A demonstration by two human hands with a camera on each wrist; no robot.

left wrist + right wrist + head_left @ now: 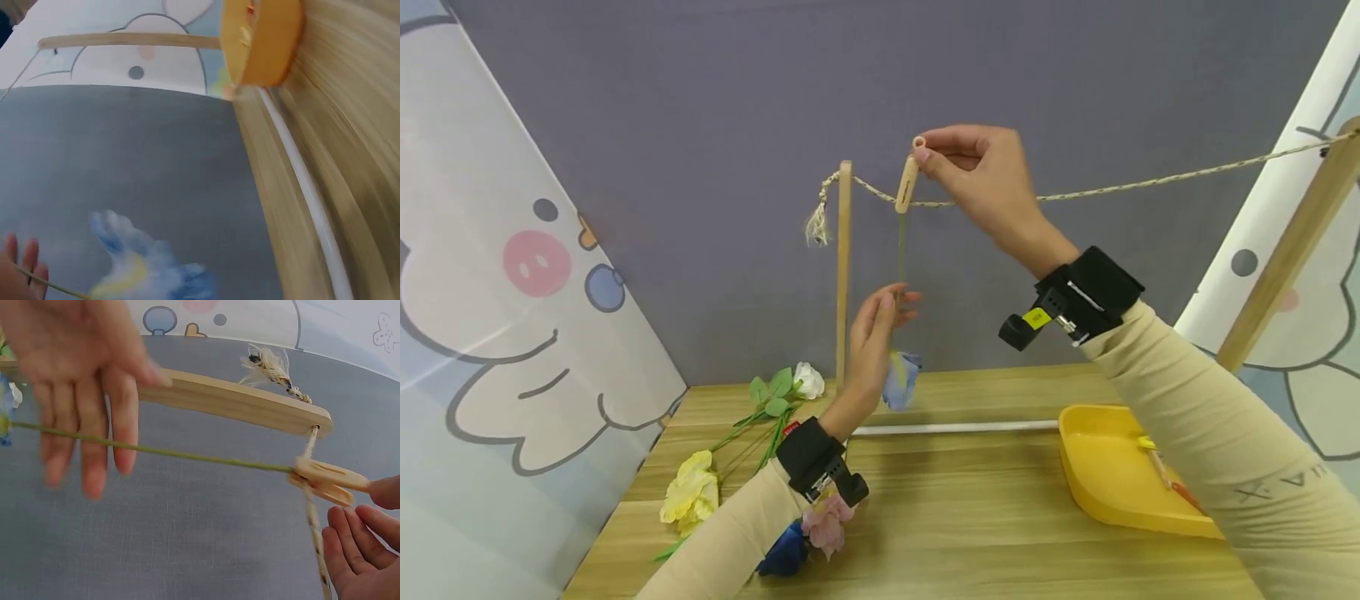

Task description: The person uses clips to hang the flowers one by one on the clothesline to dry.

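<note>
At upper centre my right hand [977,171] pinches the peg [907,185] on the rope [1112,188], clamping the stem [901,250] my open left hand [872,337] steadies.

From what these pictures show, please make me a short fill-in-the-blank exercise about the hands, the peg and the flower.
1. The right hand pinches a wooden ____ on the rope.
2. The flower hanging from the peg by its stem is ____ in colour.
3. The tray on the table is ____.
4. The left hand is beside the hanging stem with its fingers ____.

Missing words: peg; blue; yellow; straight
</note>
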